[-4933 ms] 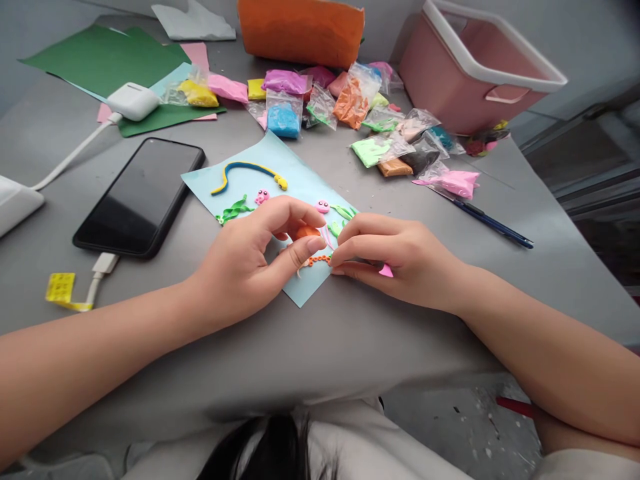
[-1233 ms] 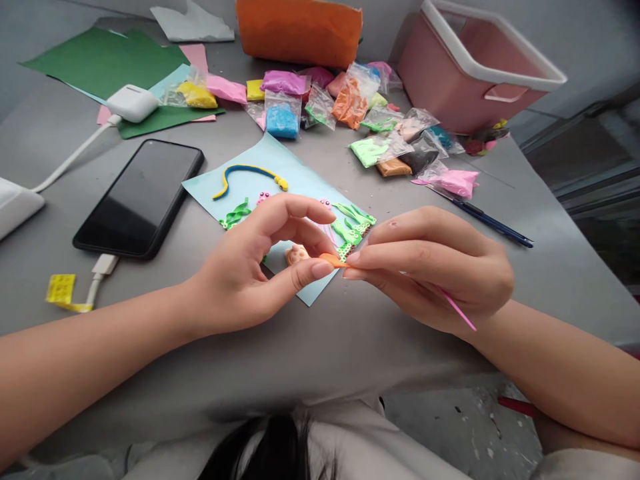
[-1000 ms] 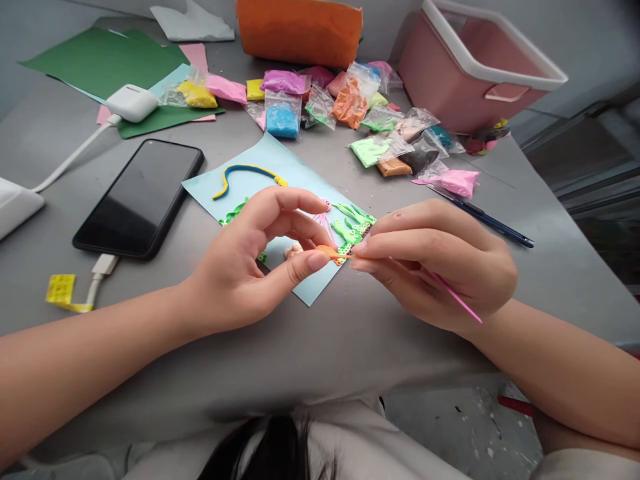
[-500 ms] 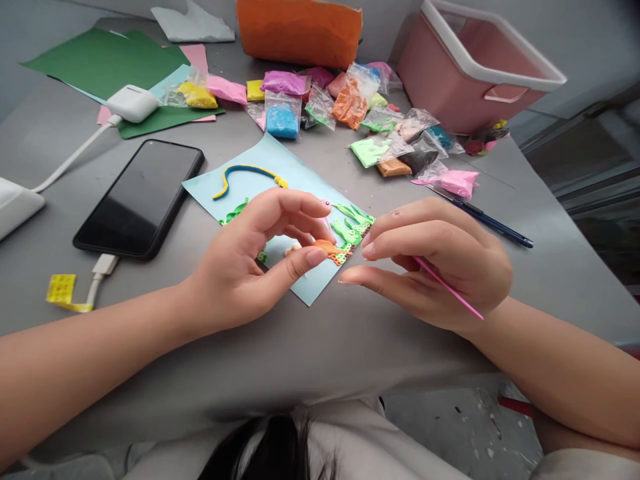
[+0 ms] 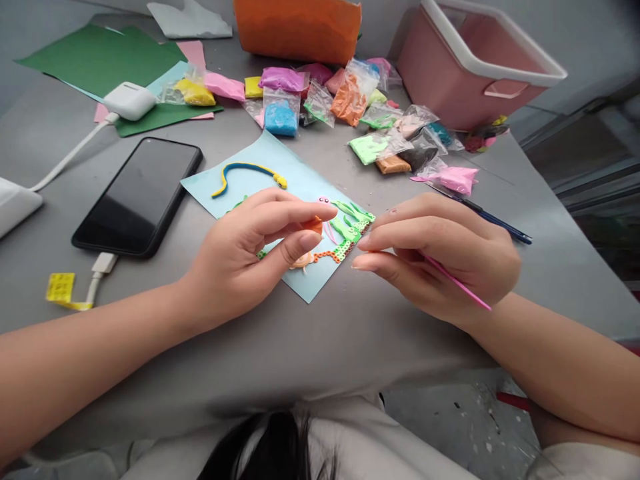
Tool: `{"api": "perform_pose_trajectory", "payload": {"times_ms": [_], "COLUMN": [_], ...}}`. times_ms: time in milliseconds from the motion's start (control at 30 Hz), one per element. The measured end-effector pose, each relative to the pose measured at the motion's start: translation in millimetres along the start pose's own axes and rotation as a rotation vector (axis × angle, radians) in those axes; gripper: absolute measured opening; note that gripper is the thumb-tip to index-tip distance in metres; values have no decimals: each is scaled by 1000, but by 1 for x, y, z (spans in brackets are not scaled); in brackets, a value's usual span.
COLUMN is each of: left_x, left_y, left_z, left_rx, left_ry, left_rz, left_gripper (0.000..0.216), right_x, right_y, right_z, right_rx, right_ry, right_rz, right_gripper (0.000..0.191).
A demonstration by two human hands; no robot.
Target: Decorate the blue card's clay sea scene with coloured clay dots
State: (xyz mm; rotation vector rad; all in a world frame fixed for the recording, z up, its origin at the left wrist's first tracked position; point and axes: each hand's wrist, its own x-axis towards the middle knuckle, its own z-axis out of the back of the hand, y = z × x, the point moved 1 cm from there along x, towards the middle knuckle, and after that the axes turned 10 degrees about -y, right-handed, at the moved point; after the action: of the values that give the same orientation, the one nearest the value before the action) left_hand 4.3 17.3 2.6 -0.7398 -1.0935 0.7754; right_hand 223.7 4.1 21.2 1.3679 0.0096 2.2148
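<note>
Between thumb and fingers my left hand (image 5: 250, 257) pinches a small piece of orange clay (image 5: 314, 225), mostly covered by the fingers. My right hand (image 5: 440, 260) holds a thin pink stick (image 5: 463, 288) in its curled fingers; its thumb and fingertips come close together, with a tiny orange bit perhaps between them. Beneath the hands lies a light blue sheet (image 5: 309, 283) with clay shapes on it: a yellow-and-blue snake-like strip (image 5: 245, 167), green weeds (image 5: 350, 220), and small rings (image 5: 343, 252) along one edge. A peach shape (image 5: 301, 261) is partly hidden by my left thumb.
Several bags of coloured clay (image 5: 283, 117) spread across the back, near an orange block-like object (image 5: 299, 30) and a pink bin (image 5: 450, 73). At left are a phone (image 5: 140, 197), a white case (image 5: 130, 100) and green paper (image 5: 100, 60). A dark blue pen-like tool (image 5: 500, 220) lies right.
The orange clay has gone from reaching out past my left fingertips to a compact piece between them. My right hand has shifted slightly right, its thumb and fingertips closer together.
</note>
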Motion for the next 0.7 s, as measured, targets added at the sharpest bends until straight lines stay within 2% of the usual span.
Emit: {"api": "perform_pose_trajectory", "payload": {"times_ms": [100,233,367,500,700], "left_x": [0,-5,-7,-6,-5], "left_y": [-1,0,2,5,4], "left_z": [1,2,0,-2,-2], "left_rx": [44,-78,-122,-83,-71], "left_ry": [7,12,-4,-43,-57], "left_rz": [14,117,133,97,82], "left_gripper": [24,30,21,17,17], "right_x": [1,7,13,13,-6], "right_y": [-1,1,5,1,-18], "right_z": [-2,-2,2,4,0], "right_rx": [-9,1,-51,-48,47], "right_ry": [-2,4,22,108,260], "right_rz": [-3,-15,-5,-10,-23], "right_gripper": [9,16,4,9,8]}}
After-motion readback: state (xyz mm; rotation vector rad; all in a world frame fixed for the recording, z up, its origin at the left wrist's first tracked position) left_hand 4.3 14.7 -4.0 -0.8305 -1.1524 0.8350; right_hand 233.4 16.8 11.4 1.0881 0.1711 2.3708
